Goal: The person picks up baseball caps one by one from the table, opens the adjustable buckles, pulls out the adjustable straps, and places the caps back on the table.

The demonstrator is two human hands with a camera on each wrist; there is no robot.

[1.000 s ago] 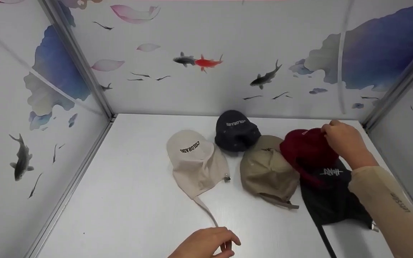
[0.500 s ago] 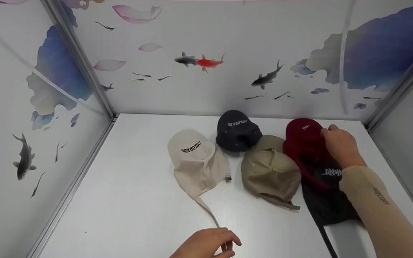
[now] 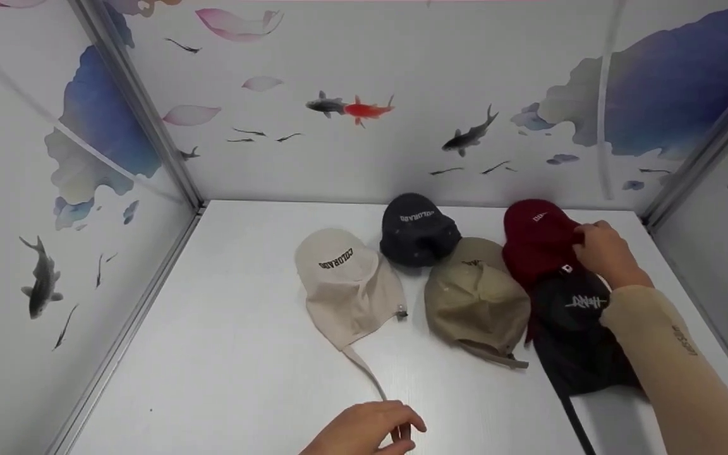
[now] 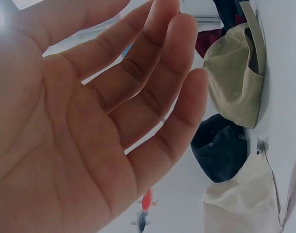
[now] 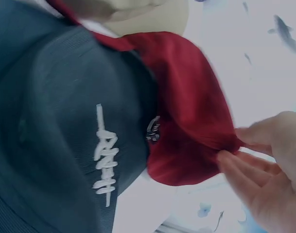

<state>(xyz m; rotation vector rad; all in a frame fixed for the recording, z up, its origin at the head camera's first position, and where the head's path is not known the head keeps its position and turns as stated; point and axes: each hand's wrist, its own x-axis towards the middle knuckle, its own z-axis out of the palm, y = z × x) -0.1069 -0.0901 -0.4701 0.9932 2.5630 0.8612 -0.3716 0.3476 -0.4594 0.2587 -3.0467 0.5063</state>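
At the back right, my right hand pinches the edge of a dark red cap between thumb and fingers. In the right wrist view the red cap bends where the fingertips grip it, beside a black cap with white lettering. That black cap lies just in front of the red one, its strap trailing toward the near edge. My left hand hangs at the front with loosely bent fingers and holds nothing. In the left wrist view its palm shows bare.
A cream cap lies left of centre, its strap running to the left hand. A navy cap sits at the back wall, with a khaki cap in front. Printed panels wall in the white table.
My right hand has drawn the red cap backward off the black cap, uncovering the black cap's crown and lettering. The left hand stays put.
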